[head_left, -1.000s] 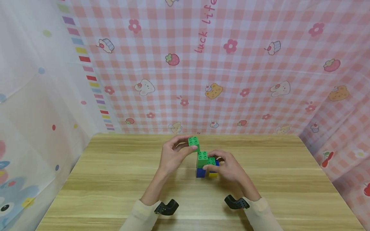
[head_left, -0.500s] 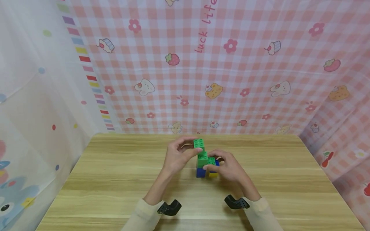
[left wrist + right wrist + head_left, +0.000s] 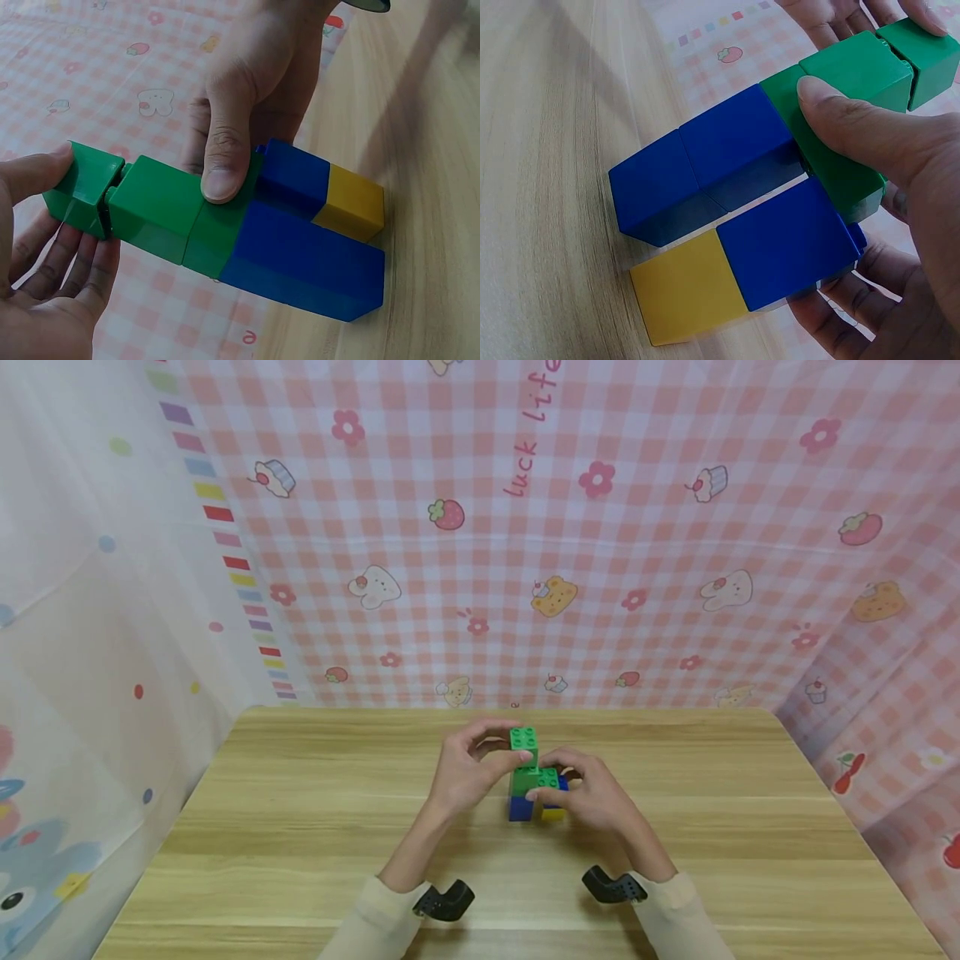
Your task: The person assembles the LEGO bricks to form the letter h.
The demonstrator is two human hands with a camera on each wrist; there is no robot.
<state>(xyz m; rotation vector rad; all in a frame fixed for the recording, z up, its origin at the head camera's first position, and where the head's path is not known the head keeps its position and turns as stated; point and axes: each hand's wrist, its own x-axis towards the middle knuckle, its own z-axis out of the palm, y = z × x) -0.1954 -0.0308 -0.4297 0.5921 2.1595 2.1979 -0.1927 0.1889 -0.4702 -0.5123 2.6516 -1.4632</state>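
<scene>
My left hand (image 3: pixel 467 772) pinches a small green building block (image 3: pixel 88 180) between thumb and fingers. That block sits slightly askew at the top of a block structure, with studs visible in the narrow gap beneath it. Below come another green block (image 3: pixel 159 206) and a longer green block (image 3: pixel 840 169) that bridges two legs. One leg shows blue blocks (image 3: pixel 735 146); the other has a blue block (image 3: pixel 787 247) over a yellow block (image 3: pixel 690 289) at the foot. My right hand (image 3: pixel 592 789) grips the structure, its thumb on the bridging green block and fingers behind.
The structure stands on a wood-grain table (image 3: pixel 300 827). A pink checked cloth (image 3: pixel 480 552) hangs behind the table's far edge, and a pale printed cloth (image 3: pixel 135 602) hangs on the left. Each wrist carries a black mount (image 3: pixel 446 902).
My left hand has moved right and slightly down, bringing its green block from the upper left of the structure to right over its top. My right hand has kept its place.
</scene>
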